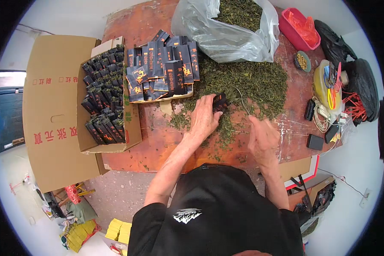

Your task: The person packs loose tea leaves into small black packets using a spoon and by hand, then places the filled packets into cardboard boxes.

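Observation:
My left hand [204, 116] is closed around a small black tea packet [219, 102], held at the near edge of a spread of loose dried tea leaves [260, 81]. To its right, my right hand [263, 137] grips the handle of a thin metal spoon [243, 99]. The spoon's curved far end lies over the leaves, a little right of the packet; whether it carries any leaves I cannot tell. Left of the leaves, a shallow box [161, 99] is heaped with flat black tea packets [173, 79].
An open cardboard carton [134, 128] at the left holds many upright, leaf-filled packets [106, 94]. A clear plastic bag [226, 40] of tea leaves stands at the back. A pink basket [296, 32], a small bowl [302, 62] and scissors [331, 91] sit at the right.

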`<state>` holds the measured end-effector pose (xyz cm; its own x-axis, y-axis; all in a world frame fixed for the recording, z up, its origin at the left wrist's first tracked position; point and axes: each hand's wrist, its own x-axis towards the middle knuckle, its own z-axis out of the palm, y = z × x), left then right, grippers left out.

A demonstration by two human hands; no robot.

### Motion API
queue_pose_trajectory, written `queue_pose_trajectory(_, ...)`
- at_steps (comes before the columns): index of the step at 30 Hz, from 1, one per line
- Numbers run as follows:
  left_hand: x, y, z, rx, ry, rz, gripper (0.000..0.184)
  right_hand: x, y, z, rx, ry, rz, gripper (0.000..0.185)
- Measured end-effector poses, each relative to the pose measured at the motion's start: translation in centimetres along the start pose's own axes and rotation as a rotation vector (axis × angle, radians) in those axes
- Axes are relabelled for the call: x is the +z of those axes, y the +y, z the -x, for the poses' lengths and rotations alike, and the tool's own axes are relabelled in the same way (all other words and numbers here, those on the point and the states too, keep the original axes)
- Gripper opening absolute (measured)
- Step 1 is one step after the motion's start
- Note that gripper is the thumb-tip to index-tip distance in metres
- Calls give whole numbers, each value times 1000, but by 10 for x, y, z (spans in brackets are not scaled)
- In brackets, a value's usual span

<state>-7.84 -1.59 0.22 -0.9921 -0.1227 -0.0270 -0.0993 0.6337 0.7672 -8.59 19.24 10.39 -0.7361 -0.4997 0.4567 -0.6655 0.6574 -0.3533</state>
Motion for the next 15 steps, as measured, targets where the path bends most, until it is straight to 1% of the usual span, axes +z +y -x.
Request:
queue_pose_trajectory(5, 0, -1, -1, 6, -4, 11, 65, 2, 0, -3, -49, -11, 30, 32)
queue_pose_trajectory(12, 0, -2, 0, 10, 1, 18, 63, 0, -5, -6, -56, -42, 31, 32)
queue_pose_trajectory(15, -2, -2, 1, -16, 0, 29, 63, -3, -5, -7, -56, 5, 53, 31)
